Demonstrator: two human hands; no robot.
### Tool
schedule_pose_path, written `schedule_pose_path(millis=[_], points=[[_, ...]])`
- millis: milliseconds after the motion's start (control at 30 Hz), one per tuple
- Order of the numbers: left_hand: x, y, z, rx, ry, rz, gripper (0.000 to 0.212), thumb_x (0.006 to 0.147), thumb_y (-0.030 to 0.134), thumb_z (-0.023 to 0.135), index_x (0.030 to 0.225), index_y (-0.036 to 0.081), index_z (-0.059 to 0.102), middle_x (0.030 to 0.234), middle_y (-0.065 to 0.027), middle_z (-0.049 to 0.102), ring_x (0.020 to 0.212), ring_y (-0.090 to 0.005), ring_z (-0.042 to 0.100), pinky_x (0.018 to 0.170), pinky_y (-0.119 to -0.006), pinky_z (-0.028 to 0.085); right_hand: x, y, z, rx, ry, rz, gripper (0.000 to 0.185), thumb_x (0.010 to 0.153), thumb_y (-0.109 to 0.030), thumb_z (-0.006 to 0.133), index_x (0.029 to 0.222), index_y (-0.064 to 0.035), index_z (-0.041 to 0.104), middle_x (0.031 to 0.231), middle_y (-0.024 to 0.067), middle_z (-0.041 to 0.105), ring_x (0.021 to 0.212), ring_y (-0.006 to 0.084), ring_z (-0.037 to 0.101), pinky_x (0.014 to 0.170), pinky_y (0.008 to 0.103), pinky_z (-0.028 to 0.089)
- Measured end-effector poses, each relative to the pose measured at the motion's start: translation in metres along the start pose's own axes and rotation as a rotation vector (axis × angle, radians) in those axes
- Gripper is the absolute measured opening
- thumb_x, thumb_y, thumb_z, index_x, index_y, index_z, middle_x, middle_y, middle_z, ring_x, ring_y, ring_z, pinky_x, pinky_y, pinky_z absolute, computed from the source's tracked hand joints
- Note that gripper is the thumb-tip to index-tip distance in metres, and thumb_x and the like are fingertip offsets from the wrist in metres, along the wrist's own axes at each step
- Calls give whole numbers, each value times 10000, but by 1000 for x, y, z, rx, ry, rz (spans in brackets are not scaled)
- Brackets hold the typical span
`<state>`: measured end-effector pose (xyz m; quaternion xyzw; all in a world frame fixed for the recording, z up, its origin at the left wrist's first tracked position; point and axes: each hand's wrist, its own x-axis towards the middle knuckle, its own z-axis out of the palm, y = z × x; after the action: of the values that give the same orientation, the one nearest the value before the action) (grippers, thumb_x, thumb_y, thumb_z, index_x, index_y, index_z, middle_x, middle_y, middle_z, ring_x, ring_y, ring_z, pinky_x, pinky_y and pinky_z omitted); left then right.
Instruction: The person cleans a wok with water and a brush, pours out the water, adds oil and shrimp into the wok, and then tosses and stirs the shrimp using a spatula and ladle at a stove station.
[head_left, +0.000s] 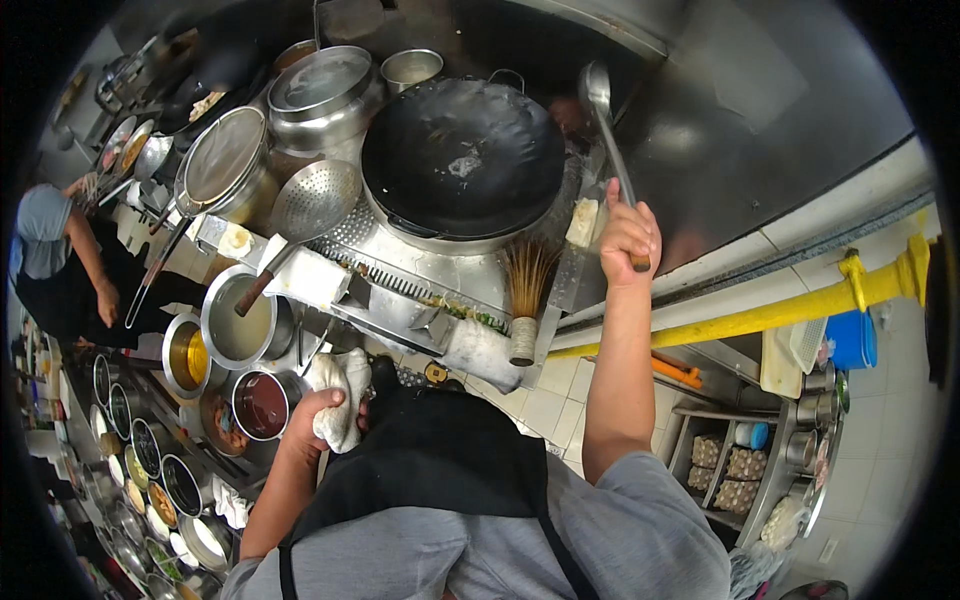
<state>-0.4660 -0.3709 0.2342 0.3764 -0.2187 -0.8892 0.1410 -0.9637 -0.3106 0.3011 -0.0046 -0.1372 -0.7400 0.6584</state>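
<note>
My right hand (628, 241) grips the handle of a steel wok ladle (598, 90), its bowl raised to the right of the wok. The black wok (465, 157) sits on the stove, with a shiny wet patch and small bits on its inner surface. In my left hand (315, 418) is a folded, pale cloth (339, 401), held close to my black apron (442, 450). A bamboo wok brush (528, 289) rests bristles up at the stove's front edge. Left of the wok lies a perforated skimmer (318, 199) with a wooden handle.
A covered steel pot (321, 90) and a pot topped by a mesh strainer (225, 154) stand left of the wok. Pans of pale liquid (238, 319), yellow oil (187, 356) and red sauce (262, 405) sit at my left. A co-worker (67, 262) stands farther left. A yellow pipe (750, 300) runs at right.
</note>
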Motion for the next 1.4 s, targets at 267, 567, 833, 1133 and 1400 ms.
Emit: schedule_pose_path(millis=[267,567,833,1133,1400], points=[[-8,12,-19,-50,19,-14,553,672,292,705,1077,-51,552,793,-170,623,653,-291,614,616,-383,526,-20,48,-42,208,-369,37,576,1000,-284,386,1437,44,204,568,34,429,374,111,463,357,260,482],[1,65,-51,-189,50,-85,532,654,262,704,1085,0,534,781,-158,602,662,-288,580,616,-376,507,-97,112,-47,155,-69,-59,509,1003,-316,386,1341,63,344,586,32,444,369,98,458,342,238,468],[30,103,-49,114,60,-9,486,662,301,700,984,-42,579,755,-146,627,615,-269,616,586,-373,520,-117,123,-58,193,83,-334,484,1002,-251,375,1300,129,337,556,15,433,370,86,453,341,235,456],[25,77,-27,181,-28,-94,520,669,240,716,1071,-49,556,805,-176,634,665,-293,636,626,-401,550,-134,113,-59,158,86,-256,498,1005,-294,353,1287,117,370,588,25,461,390,101,474,354,232,453],[16,62,-20,148,54,-85,495,688,215,704,1076,-55,555,820,-186,637,692,-310,645,646,-419,552,-164,140,-54,280,-120,-105,541,1014,-355,341,1413,4,269,577,17,408,351,94,403,324,246,405]])
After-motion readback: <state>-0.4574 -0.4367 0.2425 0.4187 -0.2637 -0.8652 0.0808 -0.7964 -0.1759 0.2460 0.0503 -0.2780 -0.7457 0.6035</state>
